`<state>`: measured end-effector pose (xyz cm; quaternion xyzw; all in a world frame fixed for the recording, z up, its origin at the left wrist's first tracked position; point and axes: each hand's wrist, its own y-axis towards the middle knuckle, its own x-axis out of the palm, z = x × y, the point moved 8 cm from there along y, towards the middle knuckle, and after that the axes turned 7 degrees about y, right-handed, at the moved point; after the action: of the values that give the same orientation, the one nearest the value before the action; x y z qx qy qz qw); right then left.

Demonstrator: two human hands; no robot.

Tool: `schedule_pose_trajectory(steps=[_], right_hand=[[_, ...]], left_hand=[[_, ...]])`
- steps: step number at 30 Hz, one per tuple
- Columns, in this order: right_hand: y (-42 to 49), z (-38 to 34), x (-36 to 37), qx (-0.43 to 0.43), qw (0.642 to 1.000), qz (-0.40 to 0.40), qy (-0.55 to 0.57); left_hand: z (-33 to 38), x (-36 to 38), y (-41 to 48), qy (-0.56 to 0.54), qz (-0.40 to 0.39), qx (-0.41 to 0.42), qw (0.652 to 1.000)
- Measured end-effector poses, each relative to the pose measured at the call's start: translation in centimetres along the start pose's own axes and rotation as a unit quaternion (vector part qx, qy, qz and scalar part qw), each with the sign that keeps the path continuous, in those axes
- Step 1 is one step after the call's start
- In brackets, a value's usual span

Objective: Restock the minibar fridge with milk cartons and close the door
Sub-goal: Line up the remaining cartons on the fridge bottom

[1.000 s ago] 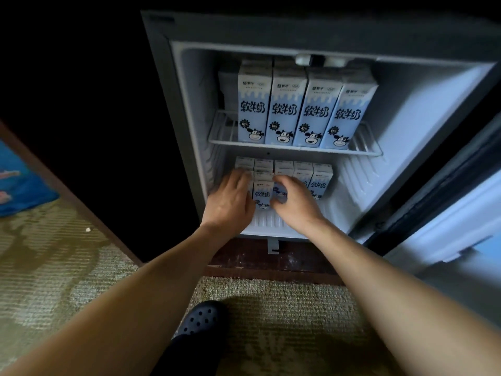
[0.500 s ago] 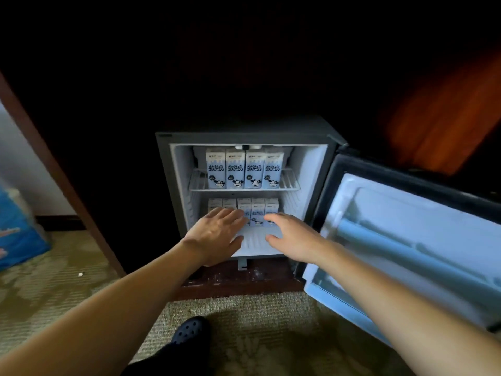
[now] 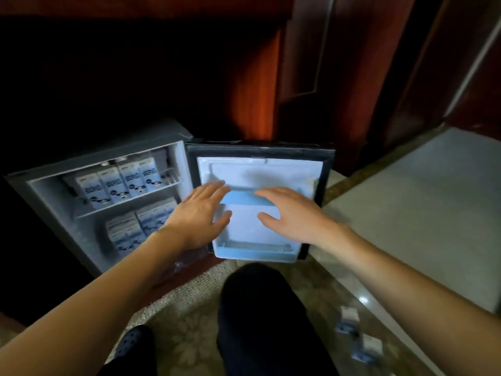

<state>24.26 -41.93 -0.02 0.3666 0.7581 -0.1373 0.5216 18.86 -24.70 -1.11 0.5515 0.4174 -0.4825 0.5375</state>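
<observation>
Nearest, below fridge door [image 3: 260, 172]: dark-trousered knee [image 3: 257, 308], shoe [image 3: 130, 340] to its L, both on carpet [image 3: 184, 321]. Lower R of door, well apart: 2 small white/blue packs [image 3: 349, 316] on floor, too blurred to ID.

Left hand [image 3: 200, 213] & right hand [image 3: 292, 213]: both spread flat, fingers straight, gripping nothing. They sit in front of door's inner face, either side of blue rail [image 3: 244, 198]. Contact w/ door: can't tell.

Door stands wide open, liner facing cam.

L of door: fridge [image 3: 108, 147]. Milk cartons [image 3: 119, 184] inside, 4 upright in a row on upper wire shelf. Lower cartons [image 3: 141, 226] packed beneath.

Behind door: reddish wood panel [image 3: 252, 85].
</observation>
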Motion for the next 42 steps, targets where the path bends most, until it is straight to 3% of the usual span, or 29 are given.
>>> schedule_pose_trajectory(steps=[9, 18, 27, 34, 42], right_hand=[[-15.6, 11.5, -1.0, 0.140, 0.990, 0.021, -0.003], [-26.3, 19.5, 2.6, 0.248, 0.969, 0.017, 0.017], [-32.1, 24.1, 8.3, 0.296, 0.954, 0.002, 0.052], [-33.8, 28.2, 13.9, 0.343, 0.933, -0.007, 0.111], [-34.3, 32.5, 18.7, 0.376, 0.920, -0.040, 0.107]], left_hand=[[16.5, 2.2, 2.0, -0.019, 0.003, 0.142, 0.990], [29.5, 11.1, 0.7, 0.015, -0.080, 0.250, 0.965], [36.0, 19.5, -0.3, 0.002, -0.169, 0.257, 0.952], [35.3, 27.3, -0.1, -0.006, -0.274, 0.204, 0.940], [34.8, 33.9, 1.4, -0.006, -0.320, 0.170, 0.932]])
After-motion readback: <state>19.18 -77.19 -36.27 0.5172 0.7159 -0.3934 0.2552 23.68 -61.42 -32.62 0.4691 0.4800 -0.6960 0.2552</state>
